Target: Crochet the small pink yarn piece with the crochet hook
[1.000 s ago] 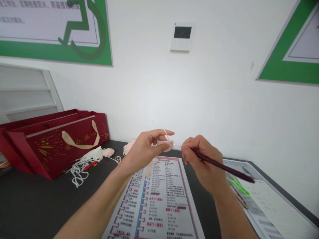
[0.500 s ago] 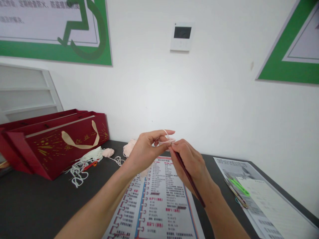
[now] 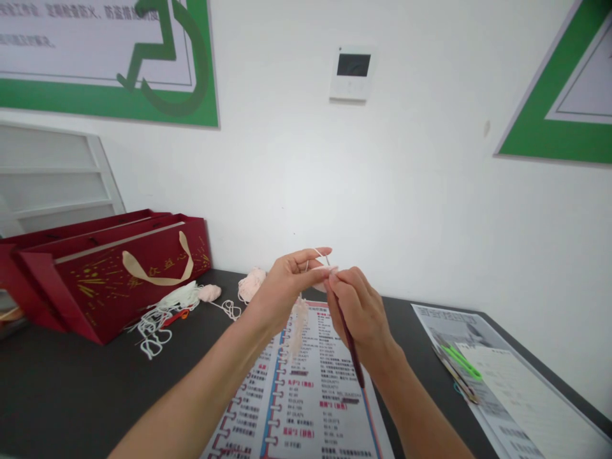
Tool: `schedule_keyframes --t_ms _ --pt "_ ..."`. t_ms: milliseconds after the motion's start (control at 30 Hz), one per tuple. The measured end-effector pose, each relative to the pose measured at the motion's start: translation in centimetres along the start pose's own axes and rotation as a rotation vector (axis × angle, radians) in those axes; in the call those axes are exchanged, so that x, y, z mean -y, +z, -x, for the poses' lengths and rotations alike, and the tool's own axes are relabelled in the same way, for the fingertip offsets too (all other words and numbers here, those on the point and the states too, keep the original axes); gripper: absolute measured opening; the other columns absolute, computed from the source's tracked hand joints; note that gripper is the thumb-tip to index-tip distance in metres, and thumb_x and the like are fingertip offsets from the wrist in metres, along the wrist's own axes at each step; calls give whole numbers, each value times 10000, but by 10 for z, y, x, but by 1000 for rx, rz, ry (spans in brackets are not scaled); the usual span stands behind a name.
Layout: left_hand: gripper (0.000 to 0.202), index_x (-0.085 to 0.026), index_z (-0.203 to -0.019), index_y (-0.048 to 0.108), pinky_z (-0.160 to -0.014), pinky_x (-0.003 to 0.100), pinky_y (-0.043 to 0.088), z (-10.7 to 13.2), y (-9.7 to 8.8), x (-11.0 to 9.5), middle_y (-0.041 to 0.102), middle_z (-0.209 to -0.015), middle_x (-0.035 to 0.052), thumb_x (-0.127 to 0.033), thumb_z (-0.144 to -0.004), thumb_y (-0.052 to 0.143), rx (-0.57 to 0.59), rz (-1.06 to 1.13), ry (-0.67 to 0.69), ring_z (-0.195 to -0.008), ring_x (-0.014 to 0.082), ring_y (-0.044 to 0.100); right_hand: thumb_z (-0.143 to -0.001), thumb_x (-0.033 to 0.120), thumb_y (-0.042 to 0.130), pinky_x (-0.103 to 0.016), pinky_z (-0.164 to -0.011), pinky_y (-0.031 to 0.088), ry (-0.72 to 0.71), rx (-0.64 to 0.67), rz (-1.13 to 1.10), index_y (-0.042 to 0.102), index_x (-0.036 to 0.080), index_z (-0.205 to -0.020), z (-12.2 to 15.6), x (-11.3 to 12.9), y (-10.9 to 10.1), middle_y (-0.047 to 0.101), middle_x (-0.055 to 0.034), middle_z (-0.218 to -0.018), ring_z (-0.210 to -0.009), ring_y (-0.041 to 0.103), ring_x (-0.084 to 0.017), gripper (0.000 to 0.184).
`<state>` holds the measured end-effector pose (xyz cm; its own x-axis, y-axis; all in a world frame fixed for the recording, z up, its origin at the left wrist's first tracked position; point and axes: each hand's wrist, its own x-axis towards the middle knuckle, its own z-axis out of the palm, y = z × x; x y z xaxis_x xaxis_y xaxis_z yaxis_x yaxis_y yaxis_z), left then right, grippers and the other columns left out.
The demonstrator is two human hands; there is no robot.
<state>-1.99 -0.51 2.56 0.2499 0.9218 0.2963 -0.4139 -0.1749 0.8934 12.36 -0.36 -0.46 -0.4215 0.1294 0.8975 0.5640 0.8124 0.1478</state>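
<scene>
My left hand [image 3: 291, 280] pinches a small piece of pale pink crochet [image 3: 321, 278] between thumb and fingers, with a strand of yarn running over its raised index finger. My right hand [image 3: 361, 306] grips a crochet hook [image 3: 351, 347] with a dark red handle that slants down toward me. The hook's tip meets the work at my left fingertips; a bit of thin shaft shows above it. Both hands are close together over a printed pattern sheet [image 3: 306, 408]. Pale yarn hangs blurred below my left hand.
Left stand red gift bags [image 3: 143, 274] beside white yarn [image 3: 155, 319], a small pink ball [image 3: 209, 293], a larger pink ball [image 3: 251, 285] and an orange-red tool [image 3: 179, 317]. Right lie papers [image 3: 521, 389] with green-handled scissors [image 3: 461, 361]. The dark table [image 3: 191, 376] meets a white wall.
The hook handle has swung to a steeper angle, its lower end moving left, as my right hand turned. Pale yarn below my left hand shows more now. The view has shifted slightly.
</scene>
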Motion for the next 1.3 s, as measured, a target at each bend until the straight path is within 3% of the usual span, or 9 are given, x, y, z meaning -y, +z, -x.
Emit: schedule_keyframes --t_ms 167,333,533,767,900,1067,1133,1200,1300 --pt "414 -171 -1134 621 -777 281 446 0 -2 -4 581 -665 -55 -172 -730 710 -62 -172 121 -674 97 565 -860 25 466 -292 -596 426 117 87 -115 430 208 -845 -8 14 -15 514 -33 -760 -689 473 -156 188" --pt "66 -167 -826 661 -930 318 420 2 -5 -8 651 -822 12 -200 -770 673 -31 -348 218 -979 175 622 -874 61 487 -250 -576 402 215 61 -218 445 208 -821 -14 21 -35 517 2 -735 -654 488 -119 162" --pt "116 -169 -709 607 -945 369 415 7 -4 -11 689 -926 63 -228 -803 641 5 -475 253 -1081 235 602 -920 201 484 -230 -476 350 652 -9 -431 464 215 -757 -14 17 -43 466 57 -573 -498 443 -93 165" --pt "132 -170 -704 602 -891 366 433 9 -8 -18 693 -991 68 -242 -806 647 32 -518 230 -1036 239 625 -862 61 516 -230 -585 396 249 159 -426 495 201 -823 -16 13 -55 549 1 -772 -670 498 -101 148" --pt "105 -178 -731 633 -881 357 432 8 -9 -17 684 -1020 56 -252 -799 662 53 -507 215 -1029 227 622 -857 83 550 -237 -532 359 402 112 -549 516 206 -801 -12 4 -56 544 16 -720 -588 460 -91 139" --pt "37 -187 -775 676 -876 296 434 7 -8 -12 671 -873 15 -204 -762 706 119 -336 169 -965 168 624 -867 163 558 -234 -461 343 652 -34 -1150 516 212 -755 -10 -12 -33 492 48 -589 -508 445 -98 129" --pt "183 -217 -931 695 -839 271 441 6 -7 -10 640 -776 -19 -185 -752 716 137 -248 133 -846 123 627 -865 169 546 -221 -432 345 681 -73 -1292 501 211 -744 -11 -10 -22 492 46 -596 -497 429 -96 136" --pt "344 -238 -1078 667 -789 251 441 5 -6 -8 604 -708 -48 -174 -744 723 120 -183 105 -725 86 601 -876 167 523 -217 -434 359 662 -134 -1245 491 216 -755 -12 -3 -14 487 45 -610 -504 432 -95 134" --pt "402 -224 -1116 651 -749 244 435 4 -2 -3 608 -696 -52 -163 -727 732 80 -95 78 -672 76 578 -875 120 514 -245 -517 431 491 -212 -783 505 226 -827 -8 7 -5 548 18 -703 -598 516 -114 117"
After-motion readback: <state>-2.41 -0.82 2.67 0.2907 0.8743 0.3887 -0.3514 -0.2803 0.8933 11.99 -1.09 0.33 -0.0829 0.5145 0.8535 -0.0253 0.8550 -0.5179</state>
